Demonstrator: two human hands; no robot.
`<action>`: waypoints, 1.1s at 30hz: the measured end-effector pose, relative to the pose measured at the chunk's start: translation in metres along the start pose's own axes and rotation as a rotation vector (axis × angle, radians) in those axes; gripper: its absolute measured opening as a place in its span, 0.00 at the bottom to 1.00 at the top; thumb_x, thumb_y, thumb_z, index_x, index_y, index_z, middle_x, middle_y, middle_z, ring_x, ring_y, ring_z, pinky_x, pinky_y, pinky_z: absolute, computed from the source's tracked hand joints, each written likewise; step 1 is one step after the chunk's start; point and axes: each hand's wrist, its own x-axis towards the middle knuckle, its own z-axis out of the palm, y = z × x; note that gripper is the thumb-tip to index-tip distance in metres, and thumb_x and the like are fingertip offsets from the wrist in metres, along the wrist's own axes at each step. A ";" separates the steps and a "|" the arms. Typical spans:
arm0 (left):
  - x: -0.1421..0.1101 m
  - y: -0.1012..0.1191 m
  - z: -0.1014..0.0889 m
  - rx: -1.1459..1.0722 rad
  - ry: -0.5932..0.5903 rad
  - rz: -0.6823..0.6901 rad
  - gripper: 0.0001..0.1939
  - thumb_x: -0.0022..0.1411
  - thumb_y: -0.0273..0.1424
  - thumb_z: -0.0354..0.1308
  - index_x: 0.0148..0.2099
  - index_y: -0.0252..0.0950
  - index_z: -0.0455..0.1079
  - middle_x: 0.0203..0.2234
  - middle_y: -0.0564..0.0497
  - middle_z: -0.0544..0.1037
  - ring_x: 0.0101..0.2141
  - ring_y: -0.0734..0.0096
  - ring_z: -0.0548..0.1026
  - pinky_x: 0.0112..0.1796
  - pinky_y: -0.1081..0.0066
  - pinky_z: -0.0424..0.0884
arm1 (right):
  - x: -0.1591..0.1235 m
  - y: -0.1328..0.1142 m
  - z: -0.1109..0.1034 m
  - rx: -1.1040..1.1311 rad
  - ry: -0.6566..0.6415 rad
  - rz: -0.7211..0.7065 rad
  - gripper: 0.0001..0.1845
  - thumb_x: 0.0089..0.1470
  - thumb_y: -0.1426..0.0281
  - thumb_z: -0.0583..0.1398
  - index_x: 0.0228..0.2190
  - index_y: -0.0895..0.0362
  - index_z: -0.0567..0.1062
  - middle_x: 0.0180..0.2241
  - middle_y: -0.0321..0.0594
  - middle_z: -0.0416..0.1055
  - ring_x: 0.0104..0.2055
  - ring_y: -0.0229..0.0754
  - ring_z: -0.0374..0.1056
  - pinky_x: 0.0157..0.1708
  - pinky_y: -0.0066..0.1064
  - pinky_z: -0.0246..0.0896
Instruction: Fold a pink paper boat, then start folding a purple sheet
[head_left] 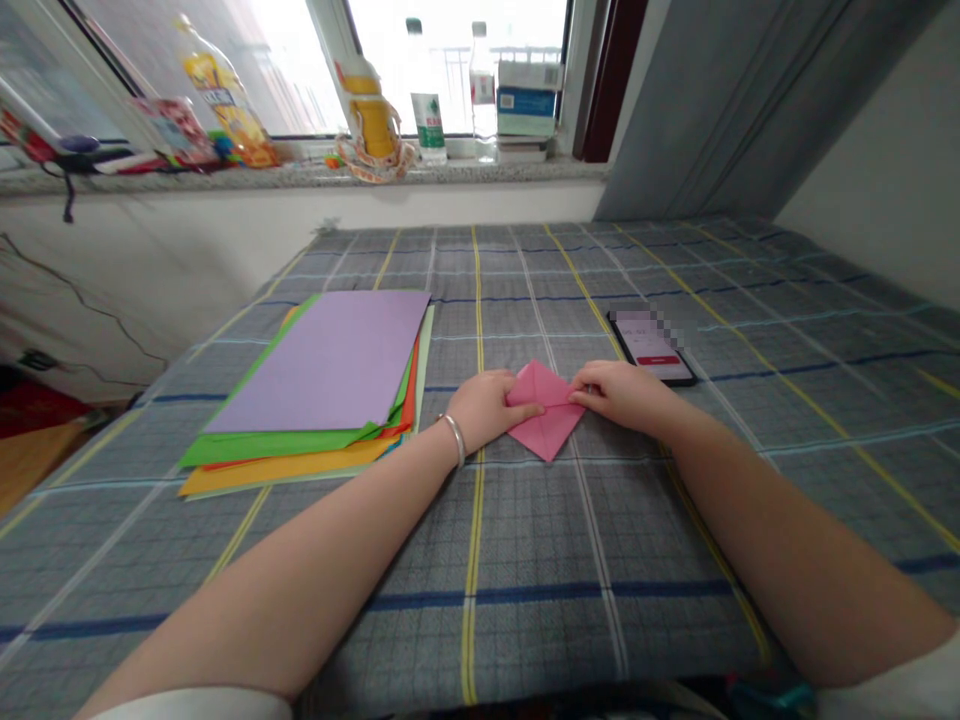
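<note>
A pink origami paper (546, 412), folded into a diamond shape, lies on the plaid bed cover (525, 530). My left hand (487, 408) presses its fingers on the paper's left side, and a silver bangle (454, 438) circles that wrist. My right hand (619, 395) pinches the paper's right corner from the other side. Left of the hands lies a stack of coloured paper sheets (315, 365), lilac on top, with green, orange and yellow sheets showing beneath.
A smartphone (651, 348) lies face up just beyond my right hand, its screen lit. Plastic bottles (427, 100) and assorted packages stand along the stone windowsill (315, 177) at the far side. A grey curtain (712, 100) hangs at the upper right.
</note>
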 end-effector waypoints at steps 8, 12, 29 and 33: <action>0.006 0.005 0.004 -0.008 -0.037 -0.230 0.21 0.59 0.50 0.53 0.31 0.37 0.73 0.27 0.50 0.77 0.28 0.67 0.73 0.28 0.70 0.62 | -0.004 0.012 -0.008 0.242 -0.145 0.152 0.07 0.52 0.66 0.60 0.28 0.56 0.77 0.27 0.36 0.76 0.29 0.39 0.69 0.28 0.28 0.59; 0.006 0.004 0.004 0.007 -0.035 -0.245 0.22 0.59 0.50 0.53 0.32 0.37 0.73 0.27 0.49 0.77 0.29 0.65 0.74 0.29 0.70 0.62 | -0.004 0.017 -0.008 0.269 -0.181 0.119 0.07 0.53 0.67 0.59 0.29 0.56 0.77 0.30 0.37 0.77 0.31 0.40 0.71 0.30 0.28 0.60; 0.006 0.000 0.002 -0.103 -0.075 -0.212 0.23 0.57 0.51 0.54 0.28 0.35 0.71 0.21 0.52 0.73 0.24 0.71 0.68 0.25 0.73 0.56 | 0.018 -0.029 0.019 0.238 0.166 0.022 0.12 0.54 0.62 0.57 0.24 0.56 0.71 0.25 0.37 0.69 0.28 0.38 0.61 0.28 0.30 0.49; 0.004 -0.007 -0.007 -0.199 -0.075 -0.163 0.18 0.61 0.42 0.52 0.28 0.34 0.69 0.18 0.56 0.65 0.21 0.76 0.62 0.24 0.73 0.53 | 0.026 -0.026 0.030 0.199 0.197 0.032 0.19 0.57 0.59 0.54 0.19 0.55 0.65 0.20 0.33 0.63 0.24 0.36 0.57 0.26 0.30 0.44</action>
